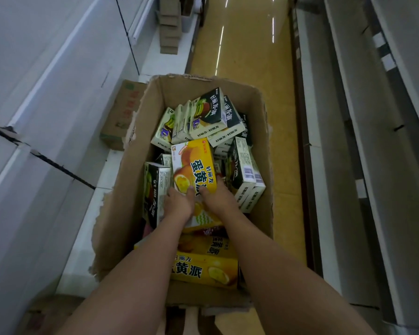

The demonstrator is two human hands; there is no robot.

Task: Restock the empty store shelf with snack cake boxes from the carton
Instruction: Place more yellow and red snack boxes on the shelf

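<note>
**Both hands on a yellow box**

Inside the open carton [140, 189], the left hand [178, 205] and right hand [217, 198] curl their fingers around a yellow snack cake box [194, 165], atop jumbled dark-and-white boxes [209, 116]. White shelves [46, 97] flank a glossy yellow aisle floor [247, 49].

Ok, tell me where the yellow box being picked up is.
Head view: the yellow box is mid-carton, tilted atop the dark boxes, gripped by both hands, left hand and right hand.
</note>
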